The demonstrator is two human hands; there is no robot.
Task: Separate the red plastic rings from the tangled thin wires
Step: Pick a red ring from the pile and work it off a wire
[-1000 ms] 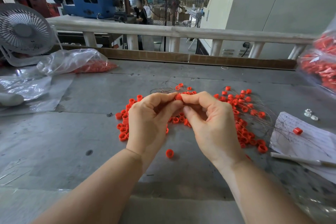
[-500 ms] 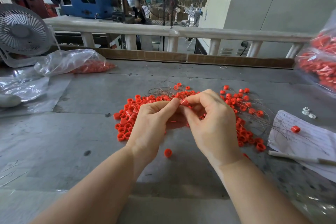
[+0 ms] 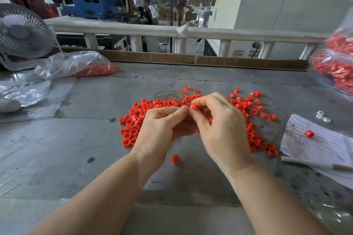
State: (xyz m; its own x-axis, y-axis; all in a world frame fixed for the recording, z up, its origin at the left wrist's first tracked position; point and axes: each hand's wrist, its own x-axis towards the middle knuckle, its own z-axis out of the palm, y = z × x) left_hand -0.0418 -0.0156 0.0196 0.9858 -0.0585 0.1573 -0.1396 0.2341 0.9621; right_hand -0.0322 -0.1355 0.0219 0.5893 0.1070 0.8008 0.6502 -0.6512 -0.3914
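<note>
Lowering both hands toward the pile since a second ago, my right hand [image 3: 219, 122] now pinches one red ring [image 3: 193, 106], my left hand [image 3: 162, 126] pinches its wire; beyond, tangled wires [image 3: 168, 94] hold many more.

— Where are the rings?
— One red plastic ring [image 3: 193, 106] is pinched at my fingertips. The other red rings [image 3: 133, 120] lie heaped beyond and beside my hands; a loose ring [image 3: 175, 159] sits between my wrists.
— The wires?
— Thin wires [image 3: 172, 96] tangle through the heap behind my fingers.
</note>
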